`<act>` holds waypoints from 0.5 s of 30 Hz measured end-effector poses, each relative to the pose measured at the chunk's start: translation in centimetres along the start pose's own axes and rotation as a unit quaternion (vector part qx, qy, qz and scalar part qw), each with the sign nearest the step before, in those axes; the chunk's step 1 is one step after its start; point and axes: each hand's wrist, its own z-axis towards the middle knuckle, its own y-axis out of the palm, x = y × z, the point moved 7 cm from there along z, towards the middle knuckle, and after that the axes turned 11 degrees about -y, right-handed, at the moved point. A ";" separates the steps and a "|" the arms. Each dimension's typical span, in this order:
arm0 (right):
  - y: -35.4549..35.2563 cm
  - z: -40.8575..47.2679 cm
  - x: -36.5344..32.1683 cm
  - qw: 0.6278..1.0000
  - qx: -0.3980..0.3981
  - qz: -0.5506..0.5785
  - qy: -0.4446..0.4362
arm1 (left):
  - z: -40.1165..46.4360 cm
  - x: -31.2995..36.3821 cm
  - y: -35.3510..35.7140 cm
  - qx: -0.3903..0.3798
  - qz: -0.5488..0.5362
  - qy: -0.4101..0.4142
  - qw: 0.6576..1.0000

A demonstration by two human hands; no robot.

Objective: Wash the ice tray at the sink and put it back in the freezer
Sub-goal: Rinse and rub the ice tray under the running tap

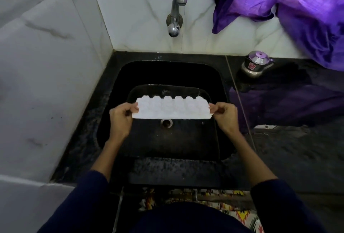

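A white ice tray (172, 108) hangs lengthwise over the black sink (119, 76), tilted with its rounded cups bulging toward the far side. My left hand (122, 116) pinches its left end. My right hand (224, 116) pinches its right end. A chrome tap (176, 7) stands on the back wall above the sink, and a thin stream of water falls from its spout. The drain (166, 122) shows just below the tray's near edge.
White marble tiles (46, 65) line the left and back walls. A black stone counter (288, 149) runs to the right, with a small steel lidded pot (256, 64) near the wall. Purple cloth (297, 9) hangs at the upper right.
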 end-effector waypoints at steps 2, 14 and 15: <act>-0.1 -0.6 0.2 1.000 0.008 -0.008 -0.002 | -0.5 -0.1 0.0 0.013 0.025 0.016 0.999; -0.9 -1.0 -3.1 0.996 0.041 -0.075 -0.036 | -1.4 2.8 -1.3 0.062 0.052 0.074 0.994; -0.3 -2.0 -2.3 0.996 0.016 -0.089 -0.015 | -2.1 1.7 -0.8 0.048 0.064 0.051 0.996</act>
